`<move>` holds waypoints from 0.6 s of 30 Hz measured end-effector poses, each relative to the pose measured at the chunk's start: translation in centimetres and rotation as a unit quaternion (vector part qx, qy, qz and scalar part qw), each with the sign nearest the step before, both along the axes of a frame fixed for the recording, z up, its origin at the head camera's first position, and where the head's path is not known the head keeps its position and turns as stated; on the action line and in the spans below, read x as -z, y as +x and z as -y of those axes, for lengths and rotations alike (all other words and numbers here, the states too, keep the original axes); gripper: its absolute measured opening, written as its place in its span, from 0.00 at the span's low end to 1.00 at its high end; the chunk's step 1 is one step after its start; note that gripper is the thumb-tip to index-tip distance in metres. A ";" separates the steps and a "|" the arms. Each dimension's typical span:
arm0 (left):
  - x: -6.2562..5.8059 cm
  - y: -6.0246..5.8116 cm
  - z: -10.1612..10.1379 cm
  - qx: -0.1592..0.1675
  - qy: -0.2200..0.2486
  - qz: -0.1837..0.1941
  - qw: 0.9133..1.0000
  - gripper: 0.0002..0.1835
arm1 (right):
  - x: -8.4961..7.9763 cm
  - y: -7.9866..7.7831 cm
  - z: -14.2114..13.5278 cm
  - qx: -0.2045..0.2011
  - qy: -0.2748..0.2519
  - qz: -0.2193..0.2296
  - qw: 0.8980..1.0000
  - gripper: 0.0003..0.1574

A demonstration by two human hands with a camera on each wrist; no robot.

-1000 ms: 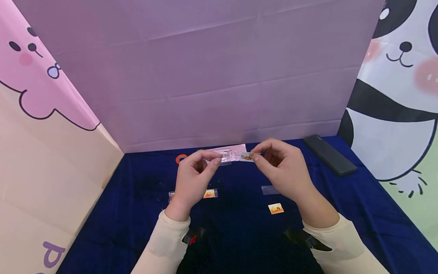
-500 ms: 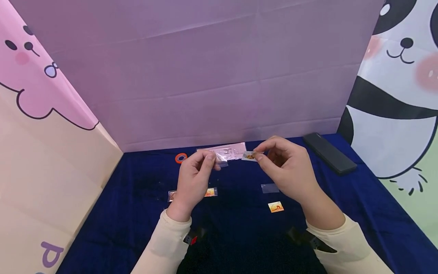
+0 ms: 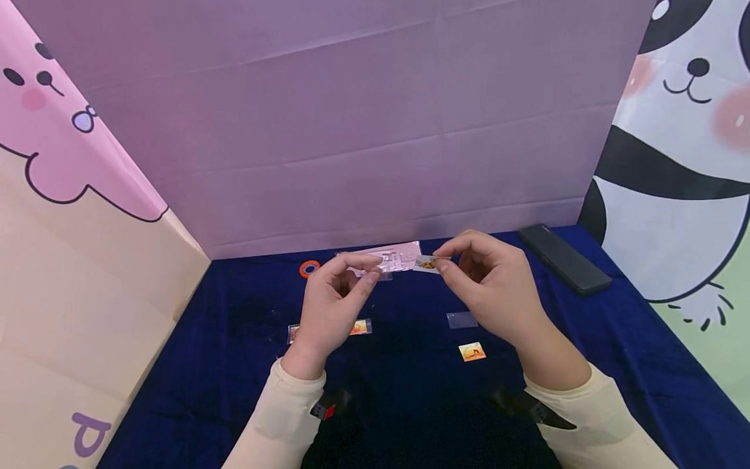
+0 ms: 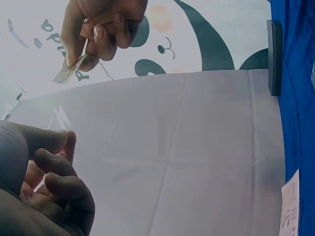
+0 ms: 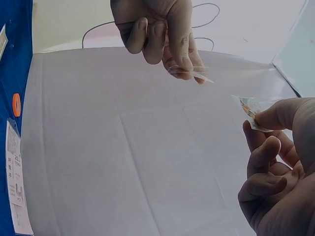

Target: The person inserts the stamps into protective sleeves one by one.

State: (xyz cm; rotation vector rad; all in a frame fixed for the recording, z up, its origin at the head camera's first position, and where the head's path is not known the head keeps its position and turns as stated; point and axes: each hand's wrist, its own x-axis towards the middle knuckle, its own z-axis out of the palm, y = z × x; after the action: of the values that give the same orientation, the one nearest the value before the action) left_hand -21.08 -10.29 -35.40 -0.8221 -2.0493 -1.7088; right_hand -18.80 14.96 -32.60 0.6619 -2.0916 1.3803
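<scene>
Head view: left of the black box [image 3: 564, 260], the right hand [image 3: 497, 280] pinches a small picture card [image 3: 424, 263]; farther left of it, the left hand [image 3: 334, 306] pinches clear film [image 4: 62, 118].

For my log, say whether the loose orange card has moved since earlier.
No, no visible shift: the loose orange card keeps its place relative to the black slab.

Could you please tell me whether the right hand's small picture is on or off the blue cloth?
Off: the right hand pinches the small picture in midair; the right wrist view shows the backdrop behind it.
</scene>
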 end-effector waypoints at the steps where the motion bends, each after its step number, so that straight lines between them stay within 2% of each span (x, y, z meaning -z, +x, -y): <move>1: 0.0 0.0 0.0 0.002 0.001 0.000 1.000 0.11 | 0.0 0.0 0.0 0.000 0.000 0.000 1.000 0.11; 5: 0.0 0.1 0.0 0.009 0.004 0.002 1.000 0.12 | 0.1 0.0 0.1 -0.001 -0.003 0.004 1.000 0.10; 18: -0.1 0.0 -0.1 -0.002 0.035 -0.003 0.999 0.13 | 0.3 0.3 0.8 -0.014 -0.003 -0.006 1.000 0.12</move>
State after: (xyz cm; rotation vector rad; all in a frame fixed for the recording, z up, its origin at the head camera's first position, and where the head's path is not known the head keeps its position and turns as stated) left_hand -21.05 -10.17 -35.32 -0.7993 -1.9744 -1.7640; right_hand -18.52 14.19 -32.90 0.6967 -2.0756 1.3939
